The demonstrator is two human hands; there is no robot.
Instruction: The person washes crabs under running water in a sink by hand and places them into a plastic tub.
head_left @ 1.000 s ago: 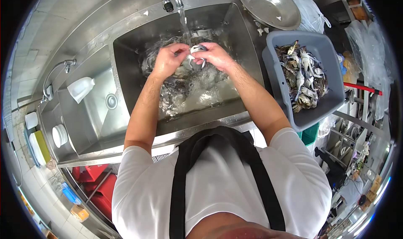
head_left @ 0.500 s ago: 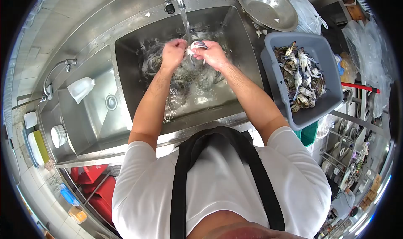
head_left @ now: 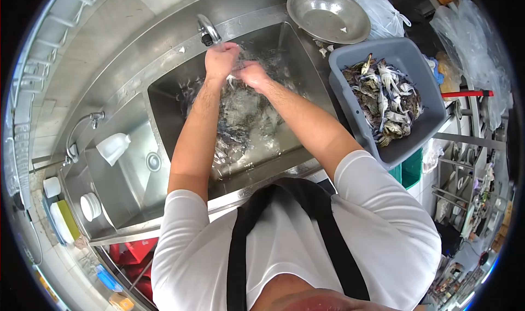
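My left hand (head_left: 221, 60) is closed just under the mouth of the running faucet (head_left: 208, 29), in its stream. Close beside it, to the right and slightly lower, my right hand (head_left: 252, 75) curls around a piece of crab, of which only a little white shows between the hands. What the left fingers hold, if anything, is hidden. Below both hands, the large steel sink (head_left: 167, 100) holds churning water with dark crab pieces (head_left: 232, 141) in it. To the right, a grey plastic tub (head_left: 344, 100) contains a heap of crabs (head_left: 385, 98) with white and bluish legs.
A steel bowl (head_left: 328, 16) sits behind the tub, beside a tied white plastic bag (head_left: 377, 13). The smaller left basin (head_left: 131, 174) holds a white plastic scoop-like container (head_left: 113, 148) and stacked white dishes (head_left: 91, 207). A second faucet (head_left: 82, 122) rises behind it.
Both hands have moved closer to the faucet, with the left now under its mouth. The crab piece in my right hand, plainly visible before, is mostly hidden. The camera view has shifted.
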